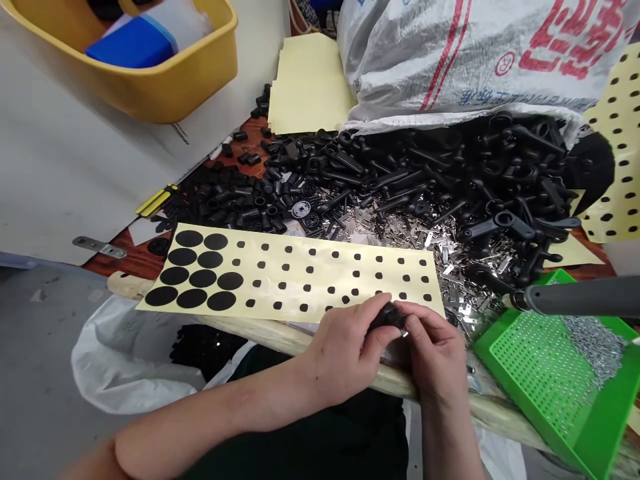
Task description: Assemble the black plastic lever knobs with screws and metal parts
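Both hands meet at the near table edge around a small black plastic part. My left hand pinches it from the left with thumb and fingers closed. My right hand closes on it from the right, and a bit of silver metal shows between the fingers. Just beyond the hands lies a pale yellow sheet with rows of small black dot stickers and several large black round stickers at its left end.
A big heap of black plastic parts and silver metal clips covers the table. A green perforated tray with small screws sits at the right, a grey handle above it. A yellow tub, a woven sack, a white bag below.
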{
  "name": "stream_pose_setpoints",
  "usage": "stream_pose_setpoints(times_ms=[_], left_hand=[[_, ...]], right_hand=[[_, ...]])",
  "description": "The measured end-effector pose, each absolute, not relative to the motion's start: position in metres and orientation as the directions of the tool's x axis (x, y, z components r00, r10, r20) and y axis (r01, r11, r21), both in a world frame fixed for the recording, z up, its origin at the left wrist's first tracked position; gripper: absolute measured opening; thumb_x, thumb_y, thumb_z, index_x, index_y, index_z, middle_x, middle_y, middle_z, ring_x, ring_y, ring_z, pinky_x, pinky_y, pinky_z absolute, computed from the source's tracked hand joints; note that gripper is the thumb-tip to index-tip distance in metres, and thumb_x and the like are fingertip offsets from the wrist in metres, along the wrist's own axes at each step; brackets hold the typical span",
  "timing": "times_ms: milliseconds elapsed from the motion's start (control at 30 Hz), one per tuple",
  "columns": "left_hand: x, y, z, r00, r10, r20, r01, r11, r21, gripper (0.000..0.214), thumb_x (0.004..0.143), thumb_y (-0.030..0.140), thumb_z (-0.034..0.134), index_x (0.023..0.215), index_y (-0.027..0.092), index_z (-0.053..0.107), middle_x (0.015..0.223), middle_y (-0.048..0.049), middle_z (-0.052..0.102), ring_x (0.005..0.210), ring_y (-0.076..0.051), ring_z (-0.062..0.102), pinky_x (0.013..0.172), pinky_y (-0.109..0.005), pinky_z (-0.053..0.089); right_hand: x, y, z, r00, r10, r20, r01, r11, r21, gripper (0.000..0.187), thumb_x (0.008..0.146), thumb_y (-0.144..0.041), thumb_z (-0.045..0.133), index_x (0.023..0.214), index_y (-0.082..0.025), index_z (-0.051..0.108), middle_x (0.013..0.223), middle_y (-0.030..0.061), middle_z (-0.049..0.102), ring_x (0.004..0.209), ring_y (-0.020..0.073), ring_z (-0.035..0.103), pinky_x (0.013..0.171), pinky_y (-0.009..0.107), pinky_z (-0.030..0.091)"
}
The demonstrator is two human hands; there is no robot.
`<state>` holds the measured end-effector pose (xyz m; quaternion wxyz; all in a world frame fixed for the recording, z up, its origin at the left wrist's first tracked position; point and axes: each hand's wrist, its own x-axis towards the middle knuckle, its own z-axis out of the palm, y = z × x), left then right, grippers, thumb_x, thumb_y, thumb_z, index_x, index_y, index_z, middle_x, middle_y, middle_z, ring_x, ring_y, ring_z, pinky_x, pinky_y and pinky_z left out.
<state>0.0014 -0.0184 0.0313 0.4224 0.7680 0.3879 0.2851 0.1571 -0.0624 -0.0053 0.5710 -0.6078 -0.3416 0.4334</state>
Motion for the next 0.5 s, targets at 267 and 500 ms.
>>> stream_pose_setpoints(times_ms=[267, 500], left_hand=[[0.0067, -0.0199, 0.0360, 0.524, 0.824, 0.215, 0.368, -0.447, 0.815, 0.027, 0.090, 0.023, 0.047, 0.114, 0.014, 0.057, 0.087, -0.0069, 0.074, 0.067, -0.018, 0.069, 0.058, -0.026, 0.049], [0.0103, -0.0208, 0.0378, 0.541, 0.814, 0.211, 0.401, -0.470, 0.786, 0.029, 0.090, 0.022, 0.045, 0.115, 0.013, 0.057, 0.089, -0.0090, 0.074, 0.069, -0.020, 0.070, 0.058, -0.028, 0.051]], right_hand=[[0.1530, -0.0647, -0.0050, 0.450, 0.892, -0.040, -0.029, -0.030, -0.999, 0.011, 0.076, -0.032, 0.071, 0.082, -0.025, 0.076, 0.086, 0.0041, 0.076, 0.081, 0.0181, 0.069, 0.077, 0.031, 0.055], [0.1522, -0.0655, -0.0049, 0.463, 0.886, -0.030, -0.061, -0.002, -0.998, 0.010, 0.076, -0.030, 0.071, 0.081, -0.022, 0.075, 0.083, 0.0044, 0.075, 0.079, 0.0175, 0.069, 0.075, 0.031, 0.056]])
